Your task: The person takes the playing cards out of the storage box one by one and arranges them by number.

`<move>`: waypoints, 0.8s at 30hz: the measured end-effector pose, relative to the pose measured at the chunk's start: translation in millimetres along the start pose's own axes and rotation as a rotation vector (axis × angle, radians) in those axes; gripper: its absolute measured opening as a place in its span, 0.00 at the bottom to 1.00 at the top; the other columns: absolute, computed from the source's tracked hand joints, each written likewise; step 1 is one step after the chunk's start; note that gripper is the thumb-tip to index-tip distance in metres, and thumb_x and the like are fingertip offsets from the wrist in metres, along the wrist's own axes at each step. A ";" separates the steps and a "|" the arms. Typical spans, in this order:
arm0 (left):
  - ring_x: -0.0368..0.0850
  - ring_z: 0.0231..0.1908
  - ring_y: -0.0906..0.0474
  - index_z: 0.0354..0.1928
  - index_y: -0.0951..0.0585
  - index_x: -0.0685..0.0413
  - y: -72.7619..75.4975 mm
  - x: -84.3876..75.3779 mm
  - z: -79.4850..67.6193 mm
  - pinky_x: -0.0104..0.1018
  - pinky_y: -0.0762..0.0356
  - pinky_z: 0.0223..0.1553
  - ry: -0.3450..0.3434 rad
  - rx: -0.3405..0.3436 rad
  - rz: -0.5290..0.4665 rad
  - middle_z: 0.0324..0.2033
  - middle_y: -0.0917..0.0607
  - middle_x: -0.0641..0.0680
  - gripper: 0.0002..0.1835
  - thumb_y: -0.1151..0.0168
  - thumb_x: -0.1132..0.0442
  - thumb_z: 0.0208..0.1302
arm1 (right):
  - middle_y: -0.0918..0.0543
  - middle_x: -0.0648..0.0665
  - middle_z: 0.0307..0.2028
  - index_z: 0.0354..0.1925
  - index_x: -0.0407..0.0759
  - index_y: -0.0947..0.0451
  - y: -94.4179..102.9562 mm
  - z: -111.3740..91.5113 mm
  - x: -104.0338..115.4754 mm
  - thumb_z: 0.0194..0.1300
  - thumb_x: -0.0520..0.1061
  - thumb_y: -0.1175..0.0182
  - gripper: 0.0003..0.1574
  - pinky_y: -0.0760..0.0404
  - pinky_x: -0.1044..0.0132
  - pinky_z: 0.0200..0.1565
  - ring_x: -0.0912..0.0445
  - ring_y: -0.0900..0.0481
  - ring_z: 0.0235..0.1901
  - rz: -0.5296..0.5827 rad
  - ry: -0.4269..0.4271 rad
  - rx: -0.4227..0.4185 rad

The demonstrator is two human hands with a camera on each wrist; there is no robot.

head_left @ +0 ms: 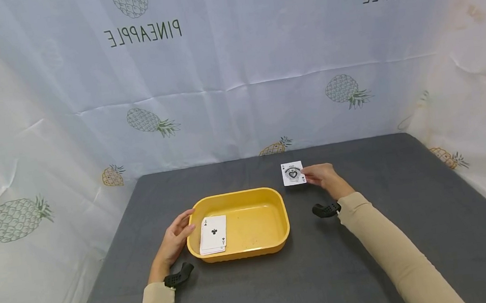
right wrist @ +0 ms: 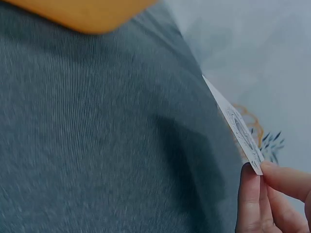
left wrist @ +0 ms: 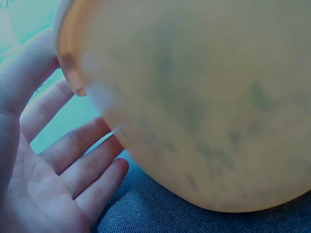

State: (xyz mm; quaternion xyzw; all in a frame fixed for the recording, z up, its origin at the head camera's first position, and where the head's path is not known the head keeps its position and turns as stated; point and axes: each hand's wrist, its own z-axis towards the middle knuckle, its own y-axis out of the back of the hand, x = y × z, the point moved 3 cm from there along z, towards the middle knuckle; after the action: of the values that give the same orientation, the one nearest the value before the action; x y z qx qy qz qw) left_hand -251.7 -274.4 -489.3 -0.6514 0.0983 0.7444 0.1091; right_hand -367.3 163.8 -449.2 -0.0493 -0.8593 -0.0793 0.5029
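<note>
My right hand [head_left: 322,176] pinches one corner of an ace of spades playing card [head_left: 290,172] between thumb and fingers. In the right wrist view the card [right wrist: 235,128] is seen nearly edge-on, raised off the table with a shadow below. A yellow plastic tray [head_left: 247,194] sits left of it, and my left hand [head_left: 174,240] holds its left rim. The left wrist view shows the thumb at the rim and the fingers against the outer wall of the tray [left wrist: 209,121]. Inside the tray's left end lies a small pile of cards, an ace of clubs [head_left: 214,231] on top.
A dark grey cloth [head_left: 258,293] covers the table. White curtains [head_left: 239,73] printed with pineapples hang behind it and along both sides, close to its edges. A black wrist device [head_left: 179,275] is strapped to each wrist.
</note>
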 end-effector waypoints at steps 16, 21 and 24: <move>0.28 0.53 0.24 0.68 0.42 0.69 -0.7 0.4 2.5 0.23 0.23 0.50 0.032 -0.017 0.004 0.54 0.24 0.34 0.28 0.48 0.68 0.70 | 0.27 0.56 0.11 0.58 0.29 0.26 3.1 25.5 -3.7 0.59 0.36 0.37 0.28 0.22 0.76 0.21 0.66 0.25 0.14 -0.076 0.042 -0.142; 0.28 0.54 0.24 0.69 0.43 0.70 -1.0 1.6 2.8 0.23 0.23 0.50 0.034 -0.014 -0.004 0.55 0.24 0.33 0.29 0.48 0.68 0.70 | 0.28 0.56 0.11 0.56 0.32 0.23 2.4 29.3 -1.0 0.59 0.37 0.36 0.25 0.21 0.76 0.22 0.67 0.26 0.13 -0.130 0.047 -0.200; 0.28 0.54 0.24 0.69 0.44 0.71 -0.2 1.8 2.5 0.24 0.22 0.51 0.025 -0.014 -0.011 0.55 0.24 0.34 0.29 0.48 0.69 0.70 | 0.28 0.56 0.11 0.53 0.32 0.21 1.7 30.6 0.7 0.59 0.36 0.35 0.23 0.21 0.76 0.22 0.67 0.26 0.13 -0.153 0.070 -0.214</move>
State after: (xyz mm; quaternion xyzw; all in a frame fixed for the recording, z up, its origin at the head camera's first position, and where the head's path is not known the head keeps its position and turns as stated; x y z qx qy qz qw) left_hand -254.2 -273.4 -490.8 -0.6619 0.0909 0.7362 0.1076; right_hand -393.6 171.2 -463.2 -0.0343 -0.8292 -0.2102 0.5167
